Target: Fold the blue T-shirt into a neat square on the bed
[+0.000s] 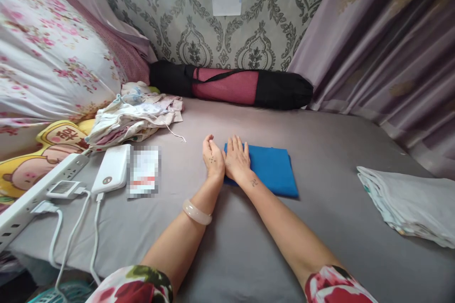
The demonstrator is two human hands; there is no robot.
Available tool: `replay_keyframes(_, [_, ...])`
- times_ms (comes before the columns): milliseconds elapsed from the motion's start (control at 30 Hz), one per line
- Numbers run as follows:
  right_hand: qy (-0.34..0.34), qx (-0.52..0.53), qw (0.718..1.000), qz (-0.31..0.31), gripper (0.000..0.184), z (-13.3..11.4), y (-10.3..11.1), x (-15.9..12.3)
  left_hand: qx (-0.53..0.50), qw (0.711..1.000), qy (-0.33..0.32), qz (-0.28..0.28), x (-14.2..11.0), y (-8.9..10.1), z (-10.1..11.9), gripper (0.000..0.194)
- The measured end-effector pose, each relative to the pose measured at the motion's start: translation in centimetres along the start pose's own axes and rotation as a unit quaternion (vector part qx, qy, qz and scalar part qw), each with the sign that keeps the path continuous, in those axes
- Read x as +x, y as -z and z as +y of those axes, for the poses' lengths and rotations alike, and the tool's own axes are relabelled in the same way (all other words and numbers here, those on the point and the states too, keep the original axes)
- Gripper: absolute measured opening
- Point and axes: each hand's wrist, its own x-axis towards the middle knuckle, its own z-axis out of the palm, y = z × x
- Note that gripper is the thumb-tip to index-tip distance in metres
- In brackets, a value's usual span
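A flat blue rectangle, seemingly folded cloth, lies on the grey bed sheet in front of me. My right hand rests palm down on its left end, fingers stretched forward. Just left of the blue cloth, my left hand stands on its edge with the palm side hidden and the fingers slightly bent. The heels of both hands meet or nearly meet at the cloth's left border. Nothing shows in the left hand's fingers. A pale bangle circles the left wrist.
To the left are a power strip with cables, a white power bank, a blurred packet, a yellow cushion and piled clothes. A black and pink bag lies along the wall. Folded white cloth is at right.
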Motion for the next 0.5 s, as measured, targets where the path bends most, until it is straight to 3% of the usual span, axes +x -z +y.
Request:
replay_keyframes(200, [0.018,-0.010,1.000,-0.009,0.062,-1.2,-0.9,-0.7,0.000,1.000,-0.012,0.028,0.6,0.3,-0.3,0.031])
replay_keyframes(500, [0.017,0.053,0.997,-0.048,0.059,-0.7,0.3,-0.9,0.020,0.997,-0.064,-0.025,-0.1,0.1,0.1,0.030])
